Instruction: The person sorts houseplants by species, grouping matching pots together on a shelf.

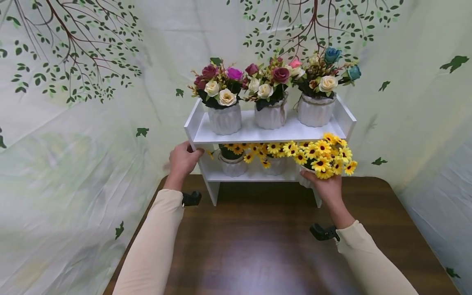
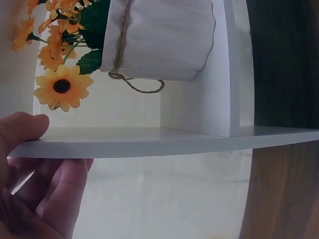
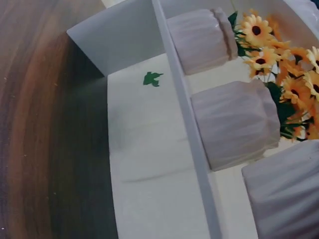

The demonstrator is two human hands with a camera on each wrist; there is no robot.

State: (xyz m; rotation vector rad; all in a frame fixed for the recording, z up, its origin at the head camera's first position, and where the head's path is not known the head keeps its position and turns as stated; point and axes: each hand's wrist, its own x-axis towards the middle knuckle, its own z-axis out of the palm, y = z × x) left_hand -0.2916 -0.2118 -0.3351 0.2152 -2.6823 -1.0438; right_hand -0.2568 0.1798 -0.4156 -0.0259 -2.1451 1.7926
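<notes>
My left hand (image 1: 183, 159) grips the left side panel of a white two-tier shelf (image 1: 208, 133). In the left wrist view its thumb lies on one face of the panel and its fingers on the other. My right hand (image 1: 328, 189) holds a white ribbed flowerpot (image 3: 286, 191) of yellow daisy-like flowers (image 1: 322, 159) at the right front of the lower tier. The blooms hide part of the hand, and the right wrist view shows no fingers. Beside it on that tier stand a middle pot (image 1: 273, 167) and a left pot (image 1: 233, 167), both with yellow flowers.
On the upper tier stand three white pots of artificial roses: a left one (image 1: 225, 119), a middle one (image 1: 271, 116) and a right one (image 1: 316, 111). Beneath the shelf is a dark wooden table (image 1: 254, 246). A leaf-patterned curtain (image 1: 92, 164) hangs behind and at the sides.
</notes>
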